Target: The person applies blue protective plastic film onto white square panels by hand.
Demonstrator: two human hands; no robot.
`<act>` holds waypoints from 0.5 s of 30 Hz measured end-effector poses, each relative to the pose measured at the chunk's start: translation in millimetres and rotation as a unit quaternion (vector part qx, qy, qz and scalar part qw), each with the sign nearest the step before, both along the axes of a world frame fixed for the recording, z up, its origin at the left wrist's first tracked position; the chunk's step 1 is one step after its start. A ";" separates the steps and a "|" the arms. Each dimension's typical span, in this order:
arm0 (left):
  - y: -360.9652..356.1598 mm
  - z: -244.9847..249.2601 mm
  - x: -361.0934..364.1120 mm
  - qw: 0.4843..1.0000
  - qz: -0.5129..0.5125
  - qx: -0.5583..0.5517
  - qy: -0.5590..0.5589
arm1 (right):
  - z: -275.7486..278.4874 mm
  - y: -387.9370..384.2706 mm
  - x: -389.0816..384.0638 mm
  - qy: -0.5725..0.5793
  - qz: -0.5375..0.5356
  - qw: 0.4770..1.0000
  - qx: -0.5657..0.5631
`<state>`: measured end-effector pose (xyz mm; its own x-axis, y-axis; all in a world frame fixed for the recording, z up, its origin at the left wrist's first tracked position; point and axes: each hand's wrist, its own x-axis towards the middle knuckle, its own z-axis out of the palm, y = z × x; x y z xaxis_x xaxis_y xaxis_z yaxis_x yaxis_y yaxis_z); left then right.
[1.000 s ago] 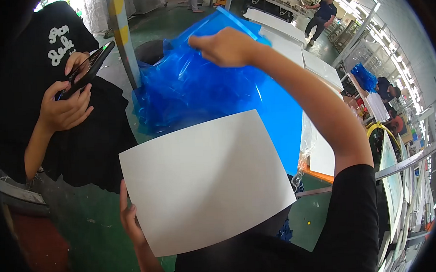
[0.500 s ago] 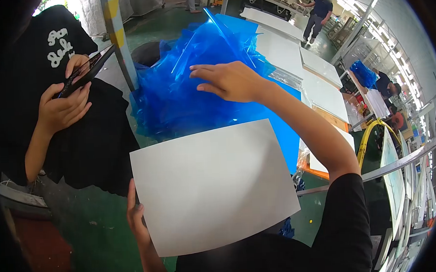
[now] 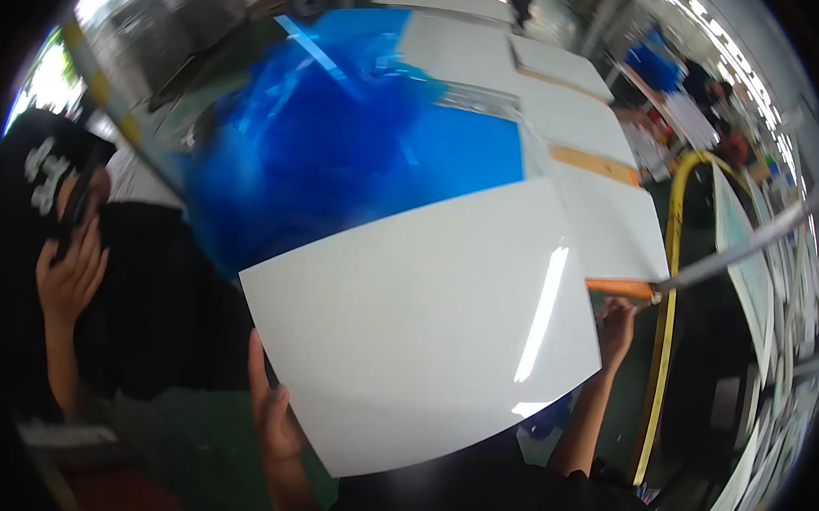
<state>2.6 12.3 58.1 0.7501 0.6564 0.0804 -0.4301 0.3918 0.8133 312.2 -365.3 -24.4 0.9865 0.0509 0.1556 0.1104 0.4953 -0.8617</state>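
Head: half-closed hands (image 3: 276,427) (image 3: 618,334) at panel (image 3: 412,319) edges

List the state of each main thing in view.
White board: held up, tilted, glossy with light reflections.
Left hand: holding the board's left edge.
Right hand: beside the board's right edge, grip unclear.
Blue film: crumpled in a heap.
White panels: lying flat.
Phone: held in another person's hand.
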 end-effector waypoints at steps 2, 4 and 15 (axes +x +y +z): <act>-13.0 3.9 37.4 0.998 -0.050 0.037 0.022 | -42.0 -32.4 -28.7 0.099 -0.061 0.982 -0.148; -27.1 11.5 81.1 0.992 -0.100 0.069 0.031 | -44.1 -23.3 -60.3 0.134 -0.137 0.960 -0.203; -133.7 22.6 290.7 0.975 -0.199 0.093 0.002 | -70.4 -27.6 -44.5 0.205 -0.060 0.977 -0.003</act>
